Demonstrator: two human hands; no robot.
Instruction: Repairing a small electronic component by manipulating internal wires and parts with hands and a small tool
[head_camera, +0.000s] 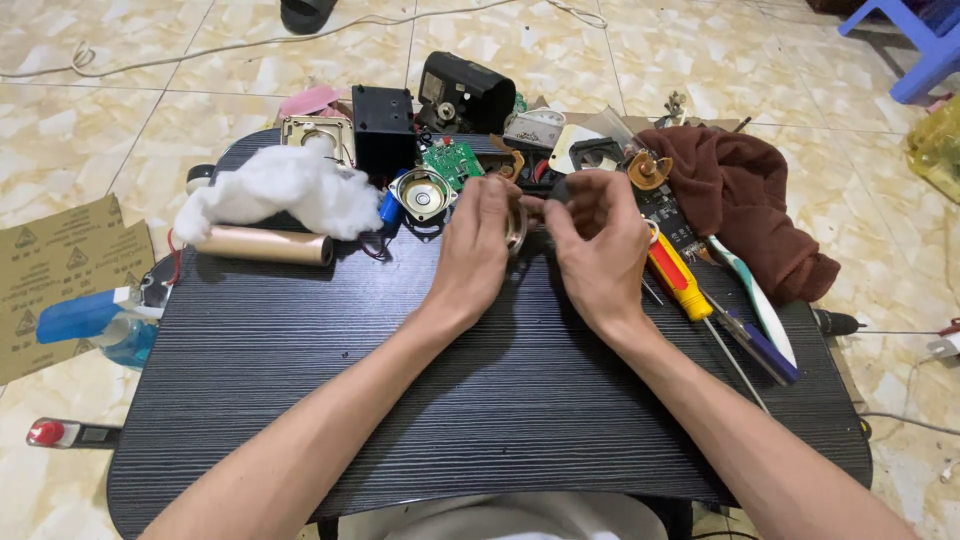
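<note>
Head view: the left hand and right hand meet above the far half of the dark table, both pinching a small metal ring between their fingers. Just behind sit a round speaker and a green circuit board. White stuffing lies left; a yellow-handled screwdriver and brown cloth crowd the right.

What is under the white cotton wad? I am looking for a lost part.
Under the white cotton wad lies a tan tube on the black table, and a metal frame pokes out behind. Anything beneath the wad's middle is covered.
</note>
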